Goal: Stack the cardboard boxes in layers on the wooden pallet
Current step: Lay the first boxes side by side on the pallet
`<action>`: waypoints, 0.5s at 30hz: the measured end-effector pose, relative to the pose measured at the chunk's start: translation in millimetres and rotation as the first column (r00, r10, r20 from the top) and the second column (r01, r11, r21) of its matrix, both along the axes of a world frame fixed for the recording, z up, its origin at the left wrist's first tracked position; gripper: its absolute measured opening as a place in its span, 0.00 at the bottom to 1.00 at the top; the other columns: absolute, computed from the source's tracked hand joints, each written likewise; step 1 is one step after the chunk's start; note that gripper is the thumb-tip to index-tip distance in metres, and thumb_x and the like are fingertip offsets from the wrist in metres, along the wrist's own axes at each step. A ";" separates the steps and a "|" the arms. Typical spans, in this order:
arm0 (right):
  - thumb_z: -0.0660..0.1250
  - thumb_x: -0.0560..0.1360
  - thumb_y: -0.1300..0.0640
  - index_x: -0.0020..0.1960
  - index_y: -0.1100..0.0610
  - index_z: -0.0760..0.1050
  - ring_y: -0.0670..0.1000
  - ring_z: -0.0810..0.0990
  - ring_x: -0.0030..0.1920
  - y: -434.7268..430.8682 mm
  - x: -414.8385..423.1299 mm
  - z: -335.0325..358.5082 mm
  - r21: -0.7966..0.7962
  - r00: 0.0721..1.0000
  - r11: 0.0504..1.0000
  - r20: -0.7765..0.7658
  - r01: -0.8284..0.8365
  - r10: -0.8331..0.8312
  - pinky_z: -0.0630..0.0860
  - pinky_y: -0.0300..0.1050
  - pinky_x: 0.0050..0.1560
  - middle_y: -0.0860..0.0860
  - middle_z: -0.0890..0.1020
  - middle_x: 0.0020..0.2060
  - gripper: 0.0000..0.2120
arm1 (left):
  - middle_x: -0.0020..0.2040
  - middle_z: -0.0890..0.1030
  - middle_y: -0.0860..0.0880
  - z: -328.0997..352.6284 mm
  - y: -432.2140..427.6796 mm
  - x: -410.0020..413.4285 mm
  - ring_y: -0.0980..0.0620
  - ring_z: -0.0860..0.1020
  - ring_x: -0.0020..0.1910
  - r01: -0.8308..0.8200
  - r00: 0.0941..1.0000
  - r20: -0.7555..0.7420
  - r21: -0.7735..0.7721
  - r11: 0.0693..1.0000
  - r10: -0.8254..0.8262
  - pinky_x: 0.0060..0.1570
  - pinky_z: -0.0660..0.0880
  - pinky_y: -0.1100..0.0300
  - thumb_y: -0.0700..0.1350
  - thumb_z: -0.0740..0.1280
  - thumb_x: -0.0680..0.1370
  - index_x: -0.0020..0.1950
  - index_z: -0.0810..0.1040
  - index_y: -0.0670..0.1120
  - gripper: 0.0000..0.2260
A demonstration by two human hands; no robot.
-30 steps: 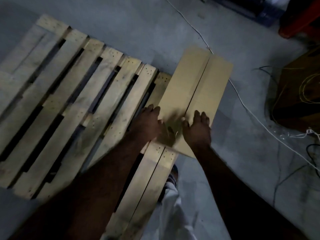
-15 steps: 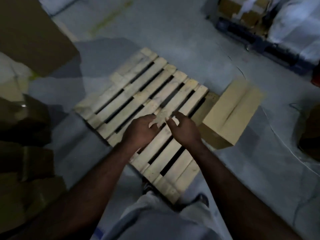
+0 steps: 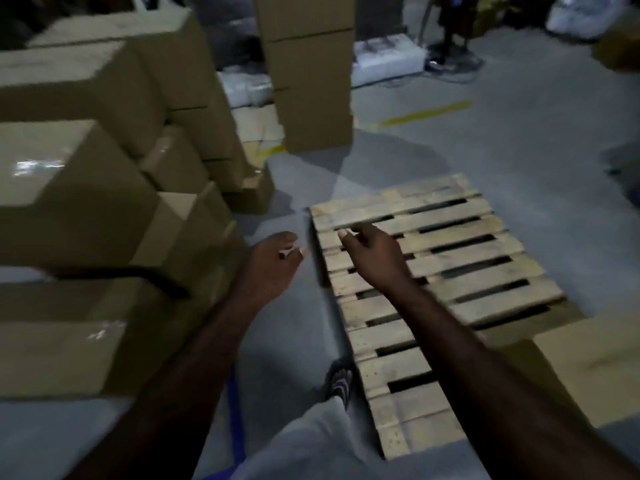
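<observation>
Both hands are empty right now. My left hand hangs loosely curled over the floor, and my right hand is the same, fingers slack, above the left edge of the wooden pallet. The slats look bare. One cardboard box sits at the pallet's right end, but I can't tell if it's on the boards or beside them. There's a big pile of boxes on my left and a tall column further back, so I'd say we've barely started.
</observation>
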State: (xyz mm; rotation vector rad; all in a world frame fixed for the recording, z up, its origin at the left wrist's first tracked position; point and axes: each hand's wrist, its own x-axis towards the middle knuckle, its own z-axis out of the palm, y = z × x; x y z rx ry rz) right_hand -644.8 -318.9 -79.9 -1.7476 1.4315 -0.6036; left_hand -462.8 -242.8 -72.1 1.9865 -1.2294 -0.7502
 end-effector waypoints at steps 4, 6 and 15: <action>0.65 0.79 0.41 0.68 0.55 0.77 0.56 0.79 0.61 36.1 75.3 15.9 -0.002 0.979 0.980 0.012 -0.201 0.201 0.72 0.44 0.59 0.56 0.83 0.58 0.23 | 0.51 0.84 0.49 22.1 66.1 61.7 0.50 0.82 0.49 -0.216 0.976 -0.022 -0.063 0.974 0.215 0.52 0.78 0.51 0.52 0.68 0.80 0.54 0.83 0.48 0.10; 0.64 0.80 0.40 0.69 0.54 0.76 0.54 0.79 0.61 50.4 116.4 23.0 -0.009 0.954 0.954 0.011 -0.301 0.301 0.72 0.44 0.59 0.55 0.83 0.59 0.24 | 0.45 0.85 0.50 32.8 97.5 89.7 0.51 0.82 0.46 -0.327 0.945 -0.066 -0.104 0.939 0.321 0.46 0.76 0.57 0.47 0.68 0.80 0.50 0.84 0.48 0.06; 0.63 0.80 0.39 0.71 0.55 0.73 0.53 0.80 0.57 65.7 300.7 54.4 -0.077 0.810 0.806 -0.045 -0.587 0.585 0.73 0.43 0.50 0.54 0.82 0.60 0.27 | 0.53 0.83 0.49 43.8 164.5 232.0 0.50 0.80 0.54 -0.652 0.758 -0.152 -0.140 0.745 0.635 0.56 0.78 0.49 0.52 0.68 0.80 0.59 0.82 0.46 0.13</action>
